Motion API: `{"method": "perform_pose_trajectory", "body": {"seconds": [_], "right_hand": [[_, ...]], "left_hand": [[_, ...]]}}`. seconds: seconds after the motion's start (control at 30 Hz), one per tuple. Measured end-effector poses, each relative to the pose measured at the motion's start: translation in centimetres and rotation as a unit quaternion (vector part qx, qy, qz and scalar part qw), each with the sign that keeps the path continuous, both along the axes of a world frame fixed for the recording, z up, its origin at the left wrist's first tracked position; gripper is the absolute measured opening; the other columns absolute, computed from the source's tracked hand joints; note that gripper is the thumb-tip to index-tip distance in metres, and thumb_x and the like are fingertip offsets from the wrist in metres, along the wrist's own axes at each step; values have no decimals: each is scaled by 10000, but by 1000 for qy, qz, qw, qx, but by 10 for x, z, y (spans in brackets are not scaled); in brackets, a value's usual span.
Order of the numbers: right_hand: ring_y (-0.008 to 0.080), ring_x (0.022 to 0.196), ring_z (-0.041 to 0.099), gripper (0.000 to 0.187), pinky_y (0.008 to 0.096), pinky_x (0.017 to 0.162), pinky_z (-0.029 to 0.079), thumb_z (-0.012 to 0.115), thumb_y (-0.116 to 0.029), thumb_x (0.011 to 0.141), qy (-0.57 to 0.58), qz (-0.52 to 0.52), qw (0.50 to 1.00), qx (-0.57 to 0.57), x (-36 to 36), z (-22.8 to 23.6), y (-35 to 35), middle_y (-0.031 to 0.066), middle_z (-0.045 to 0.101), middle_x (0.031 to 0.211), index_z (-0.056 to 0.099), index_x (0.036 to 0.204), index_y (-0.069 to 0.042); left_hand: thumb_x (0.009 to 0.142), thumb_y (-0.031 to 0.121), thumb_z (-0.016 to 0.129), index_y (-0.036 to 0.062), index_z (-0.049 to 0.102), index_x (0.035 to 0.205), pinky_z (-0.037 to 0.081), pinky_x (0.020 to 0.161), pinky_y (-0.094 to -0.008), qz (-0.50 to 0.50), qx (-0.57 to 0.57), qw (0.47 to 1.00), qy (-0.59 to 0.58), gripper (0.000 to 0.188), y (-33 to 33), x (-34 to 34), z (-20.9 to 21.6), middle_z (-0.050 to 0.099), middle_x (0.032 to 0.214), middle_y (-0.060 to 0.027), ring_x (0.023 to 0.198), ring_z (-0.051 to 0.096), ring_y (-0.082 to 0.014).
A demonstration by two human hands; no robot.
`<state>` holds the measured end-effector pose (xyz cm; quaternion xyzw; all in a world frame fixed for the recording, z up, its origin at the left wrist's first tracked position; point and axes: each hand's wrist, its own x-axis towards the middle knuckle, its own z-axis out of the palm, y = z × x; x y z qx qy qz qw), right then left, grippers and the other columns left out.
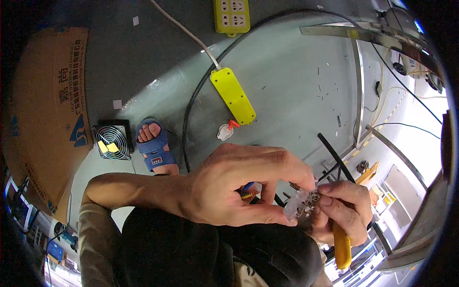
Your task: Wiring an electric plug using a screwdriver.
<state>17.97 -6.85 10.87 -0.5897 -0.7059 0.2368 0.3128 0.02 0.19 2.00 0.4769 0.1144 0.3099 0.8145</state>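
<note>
While the left hand (229, 186) pinches a clear plastic piece (292, 206) between thumb and finger, the right hand (346, 210) grips metal parts (308, 205) beside it plus a yellow handle (342, 248) — a divided hold that could slip, dropping bits floorward.

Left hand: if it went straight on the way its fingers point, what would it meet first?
The clear plastic piece with metal parts that the left hand is touching; beyond it, seemingly the right hand, though depth is hard to judge.

Yellow handle (342, 248) partly hidden, upper power strip (232, 19) cropped, dark scraps (339, 121) indistinct
</note>
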Motion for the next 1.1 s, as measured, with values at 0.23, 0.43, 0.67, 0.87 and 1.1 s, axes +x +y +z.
{"method": "perform_pose_trajectory", "body": {"seconds": [0.23, 0.43, 0.67, 0.87, 1.1], "right_hand": [[176, 632, 623, 167, 237, 535, 488, 746, 15, 661, 62, -4, 998, -19, 7, 1, 5, 126, 637, 834, 644, 789, -22], [190, 695, 630, 153, 251, 566, 494, 762, -48, 673, 109, -16, 991, -71, 11, -5, 4, 126, 631, 838, 651, 776, -23], [170, 646, 585, 168, 242, 526, 451, 770, -40, 653, 85, 5, 992, -88, 14, -7, 7, 92, 611, 826, 680, 794, -53], [171, 588, 572, 206, 243, 505, 433, 807, -69, 581, 124, -43, 987, -90, 14, -9, 9, 86, 614, 721, 678, 736, -30], [185, 531, 563, 272, 260, 490, 429, 854, -177, 491, 242, -60, 956, -152, 23, -25, 18, 85, 610, 643, 651, 605, -39]], "left_hand": [[682, 71, 788, 36, 580, 1059, 468, 891, -391, 2, 61, 998, 7, 432, 4, 2, 3, 618, 1043, -219, 931, 641, -305], [684, 63, 784, 38, 567, 1069, 475, 882, -384, 10, 69, 997, 23, 443, 0, 3, 1, 622, 1024, -224, 941, 637, -315], [706, 47, 766, 32, 589, 1068, 494, 840, -332, -19, 1, 999, 28, 403, 0, 0, 3, 603, 1095, -210, 585, 615, -128], [709, 61, 768, 34, 602, 1064, 516, 762, -297, -18, 9, 999, 31, 393, 2, 2, 0, 605, 1107, -187, 551, 597, -97], [694, 65, 770, 44, 622, 1045, 514, 793, -313, 4, 64, 997, 36, 382, 1, 5, -1, 621, 1081, -178, 696, 653, -176]]}}
